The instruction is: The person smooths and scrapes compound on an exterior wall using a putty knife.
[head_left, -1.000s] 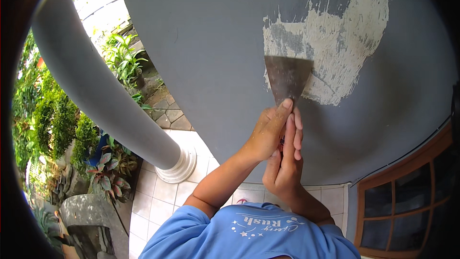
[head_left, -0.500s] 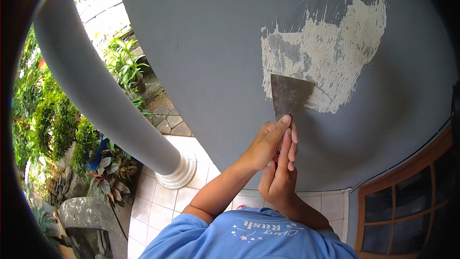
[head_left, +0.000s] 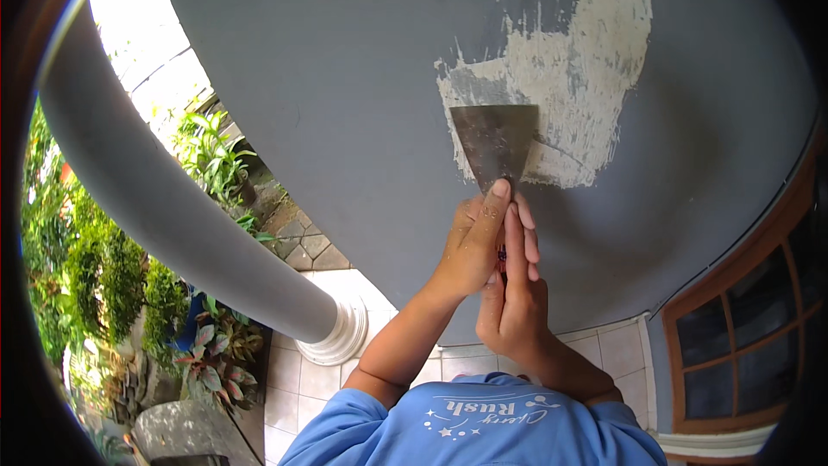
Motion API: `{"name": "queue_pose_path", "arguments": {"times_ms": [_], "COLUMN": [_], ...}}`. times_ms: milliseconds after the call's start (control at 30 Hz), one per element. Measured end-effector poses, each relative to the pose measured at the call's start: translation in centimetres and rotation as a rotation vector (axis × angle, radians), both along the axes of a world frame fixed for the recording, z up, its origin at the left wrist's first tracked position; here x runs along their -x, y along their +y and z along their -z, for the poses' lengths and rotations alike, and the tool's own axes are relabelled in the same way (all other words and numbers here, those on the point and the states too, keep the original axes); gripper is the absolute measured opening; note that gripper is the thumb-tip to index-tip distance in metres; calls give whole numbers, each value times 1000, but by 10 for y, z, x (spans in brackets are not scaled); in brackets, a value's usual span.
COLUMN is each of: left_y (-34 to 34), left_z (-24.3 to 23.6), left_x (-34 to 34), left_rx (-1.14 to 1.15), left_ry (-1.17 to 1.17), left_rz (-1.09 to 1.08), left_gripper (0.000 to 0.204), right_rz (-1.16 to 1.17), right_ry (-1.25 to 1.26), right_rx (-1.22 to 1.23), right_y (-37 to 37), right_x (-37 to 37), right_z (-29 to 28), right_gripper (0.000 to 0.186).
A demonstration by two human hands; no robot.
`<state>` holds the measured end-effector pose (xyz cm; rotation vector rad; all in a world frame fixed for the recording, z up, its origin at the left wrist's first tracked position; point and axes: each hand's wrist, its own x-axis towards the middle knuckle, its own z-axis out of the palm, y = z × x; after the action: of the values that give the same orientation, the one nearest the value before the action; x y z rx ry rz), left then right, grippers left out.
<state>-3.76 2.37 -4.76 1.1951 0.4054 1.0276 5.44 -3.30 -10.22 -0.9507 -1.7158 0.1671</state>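
Both my hands are closed around one putty knife (head_left: pixel 496 140) with a wide, tapered metal blade. My left hand (head_left: pixel 474 240) grips near the base of the blade, its thumb pressed along it and flecked with pale crumbs. Just below and to the right, my right hand (head_left: pixel 517 304) holds the handle, which mostly hides between the two hands. The blade's broad edge lies over the lower left part of a rough off-white patch (head_left: pixel 595 60) on the grey wall (head_left: pixel 328 103). Streaks of grey show through that patch.
A round grey column (head_left: pixel 198 224) with a white base (head_left: pixel 336 332) stands at the left. Beyond it are green plants (head_left: pixel 112 267) and stone paving. Pale floor tiles (head_left: pixel 289 397) lie below. A brown wooden window frame (head_left: pixel 733 345) is at the lower right.
The view has shifted, so the wall patch sits farther left and higher. The blade has turned more upright, its edge now nearly level. Both hands keep their hold.
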Motion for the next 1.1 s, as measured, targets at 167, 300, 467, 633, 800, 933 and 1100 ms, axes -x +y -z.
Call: {"name": "queue_pose_path", "arguments": {"times_ms": [167,300,467,633,800,933,1100], "left_y": [7,5,36,63,65,63,64], "left_z": [18,-2,-68,-57,-46,-87,-90], "left_x": [-4,6,0,-28,8,59,77], "left_rx": [-296,-940,-1741,-1943,-1853,-1700,-1626], "left_ry": [193,485,412,814,987,1019,994], "left_rz": [-222,-682,-1244,-1126,-1226,-1482,-1631], "left_gripper": [50,41,31,45,49,52,54], "right_rz": [-131,-222,25,107,275,257,402], "right_ry": [306,831,1118,1125,774,763,409], "right_rx": [31,152,-45,-116,-22,-27,-109], "right_y": [0,-19,-23,-33,-46,-20,10], "right_x": [-4,-16,-34,-22,-33,-27,-23], "right_z": [10,5,-15,-25,-12,-14,-24], "right_gripper": [60,54,53,48,39,34,32]}}
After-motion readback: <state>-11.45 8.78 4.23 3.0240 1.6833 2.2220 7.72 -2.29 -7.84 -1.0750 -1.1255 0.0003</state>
